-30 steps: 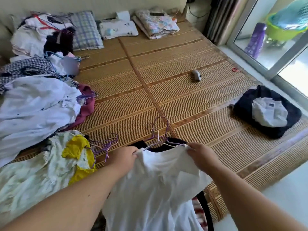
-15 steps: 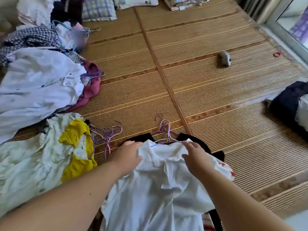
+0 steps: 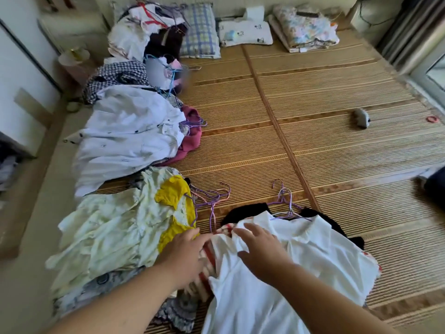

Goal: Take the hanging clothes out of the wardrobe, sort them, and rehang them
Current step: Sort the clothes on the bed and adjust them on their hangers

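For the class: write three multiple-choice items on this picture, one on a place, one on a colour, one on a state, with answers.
1. The small grey object lies: A on a chair; B on the mat; C in a drawer.
2. The hangers at the collar of the white shirt are: A green; B black; C purple.
3. The right hand is: A open, over the white shirt; B gripping a hanger; C a fist.
Answers: B, bare mat surrounds it; C, purple wire shows above the collar; A, its fingers are spread over the cloth.
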`<action>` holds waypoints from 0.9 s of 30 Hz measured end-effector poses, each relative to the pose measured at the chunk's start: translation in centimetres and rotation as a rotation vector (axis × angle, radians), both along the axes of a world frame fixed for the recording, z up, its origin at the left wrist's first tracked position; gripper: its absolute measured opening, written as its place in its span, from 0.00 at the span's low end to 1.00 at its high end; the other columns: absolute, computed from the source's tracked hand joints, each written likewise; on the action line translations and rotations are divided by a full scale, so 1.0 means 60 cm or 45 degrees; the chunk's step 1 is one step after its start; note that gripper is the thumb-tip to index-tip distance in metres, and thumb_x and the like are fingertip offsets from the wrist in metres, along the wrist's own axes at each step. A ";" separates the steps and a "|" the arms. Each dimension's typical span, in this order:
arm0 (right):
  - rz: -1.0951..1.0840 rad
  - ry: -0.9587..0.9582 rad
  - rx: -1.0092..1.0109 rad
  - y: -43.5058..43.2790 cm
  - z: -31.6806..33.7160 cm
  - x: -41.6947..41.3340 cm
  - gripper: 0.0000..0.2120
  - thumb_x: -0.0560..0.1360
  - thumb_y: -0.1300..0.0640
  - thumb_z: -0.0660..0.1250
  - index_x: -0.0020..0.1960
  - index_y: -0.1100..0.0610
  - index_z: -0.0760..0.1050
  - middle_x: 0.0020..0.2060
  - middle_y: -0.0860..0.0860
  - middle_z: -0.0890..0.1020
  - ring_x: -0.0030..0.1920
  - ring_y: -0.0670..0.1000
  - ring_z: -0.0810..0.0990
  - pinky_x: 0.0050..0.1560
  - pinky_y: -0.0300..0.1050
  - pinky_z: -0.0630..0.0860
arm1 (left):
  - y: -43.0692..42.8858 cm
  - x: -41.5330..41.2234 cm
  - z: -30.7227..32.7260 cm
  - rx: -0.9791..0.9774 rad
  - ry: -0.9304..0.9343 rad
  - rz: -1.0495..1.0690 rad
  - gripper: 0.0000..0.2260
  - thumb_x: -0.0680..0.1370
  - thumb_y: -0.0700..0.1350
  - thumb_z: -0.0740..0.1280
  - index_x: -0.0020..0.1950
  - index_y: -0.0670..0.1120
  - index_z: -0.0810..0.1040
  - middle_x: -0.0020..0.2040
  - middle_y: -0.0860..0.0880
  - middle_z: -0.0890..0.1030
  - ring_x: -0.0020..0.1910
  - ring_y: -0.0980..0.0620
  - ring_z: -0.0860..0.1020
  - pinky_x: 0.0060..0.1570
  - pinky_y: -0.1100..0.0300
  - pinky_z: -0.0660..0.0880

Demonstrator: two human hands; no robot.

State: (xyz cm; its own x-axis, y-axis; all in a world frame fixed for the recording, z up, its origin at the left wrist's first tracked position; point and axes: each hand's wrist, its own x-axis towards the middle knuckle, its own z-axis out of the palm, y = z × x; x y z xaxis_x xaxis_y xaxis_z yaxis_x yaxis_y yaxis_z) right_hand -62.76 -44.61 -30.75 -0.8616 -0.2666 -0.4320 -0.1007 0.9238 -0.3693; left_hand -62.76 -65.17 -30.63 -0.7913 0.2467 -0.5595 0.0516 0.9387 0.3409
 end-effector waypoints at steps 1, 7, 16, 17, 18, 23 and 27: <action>0.007 0.012 -0.011 -0.037 0.000 0.005 0.26 0.76 0.49 0.62 0.72 0.42 0.59 0.74 0.46 0.61 0.71 0.53 0.62 0.68 0.49 0.62 | -0.039 0.009 0.000 -0.003 -0.009 0.011 0.25 0.79 0.53 0.61 0.75 0.59 0.57 0.77 0.52 0.53 0.75 0.48 0.55 0.71 0.52 0.61; -0.081 0.008 0.009 -0.219 -0.051 0.039 0.25 0.75 0.47 0.61 0.71 0.42 0.62 0.71 0.47 0.64 0.71 0.53 0.63 0.67 0.49 0.65 | -0.252 0.044 -0.021 -0.045 -0.098 -0.006 0.27 0.78 0.54 0.61 0.76 0.57 0.56 0.77 0.52 0.53 0.74 0.48 0.57 0.70 0.52 0.62; -0.253 -0.106 0.118 -0.342 -0.135 0.067 0.24 0.76 0.47 0.61 0.72 0.41 0.61 0.72 0.48 0.62 0.71 0.54 0.64 0.69 0.50 0.62 | -0.428 0.029 -0.084 -0.123 -0.133 -0.083 0.28 0.79 0.52 0.62 0.76 0.60 0.55 0.78 0.53 0.51 0.76 0.48 0.53 0.72 0.51 0.57; -0.289 -0.109 0.094 -0.344 -0.146 0.057 0.25 0.76 0.47 0.61 0.72 0.42 0.61 0.72 0.49 0.63 0.71 0.54 0.64 0.68 0.50 0.63 | -0.432 0.024 -0.100 -0.122 -0.135 -0.081 0.28 0.79 0.51 0.62 0.76 0.60 0.55 0.78 0.53 0.51 0.75 0.47 0.53 0.72 0.51 0.58; -0.325 -0.112 0.063 -0.345 -0.156 0.046 0.26 0.76 0.48 0.61 0.73 0.43 0.61 0.72 0.49 0.64 0.71 0.54 0.64 0.69 0.49 0.64 | -0.433 0.018 -0.114 -0.118 -0.139 -0.076 0.28 0.79 0.51 0.62 0.76 0.59 0.55 0.78 0.52 0.51 0.75 0.47 0.54 0.72 0.51 0.58; -0.609 -0.130 -0.086 -0.348 -0.227 -0.034 0.31 0.77 0.50 0.64 0.76 0.50 0.56 0.72 0.52 0.66 0.67 0.55 0.70 0.62 0.49 0.70 | -0.424 -0.023 -0.212 -0.047 -0.128 -0.045 0.31 0.79 0.50 0.63 0.77 0.58 0.51 0.78 0.51 0.48 0.76 0.46 0.52 0.73 0.50 0.56; -0.825 -0.207 -0.165 -0.346 -0.286 -0.102 0.31 0.77 0.48 0.63 0.76 0.52 0.54 0.71 0.54 0.68 0.68 0.55 0.69 0.62 0.46 0.69 | -0.415 -0.061 -0.286 -0.100 -0.081 -0.086 0.31 0.79 0.51 0.60 0.76 0.62 0.46 0.78 0.52 0.41 0.77 0.44 0.42 0.73 0.46 0.51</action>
State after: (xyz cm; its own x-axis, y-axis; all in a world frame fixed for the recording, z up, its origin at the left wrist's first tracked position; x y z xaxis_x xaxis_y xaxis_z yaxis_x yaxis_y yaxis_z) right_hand -68.89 -65.39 -47.91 -0.7916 0.2236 -0.5687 0.5245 0.7261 -0.4446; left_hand -66.39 -90.09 -47.77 -0.7367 0.2519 -0.6276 0.0963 0.9577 0.2713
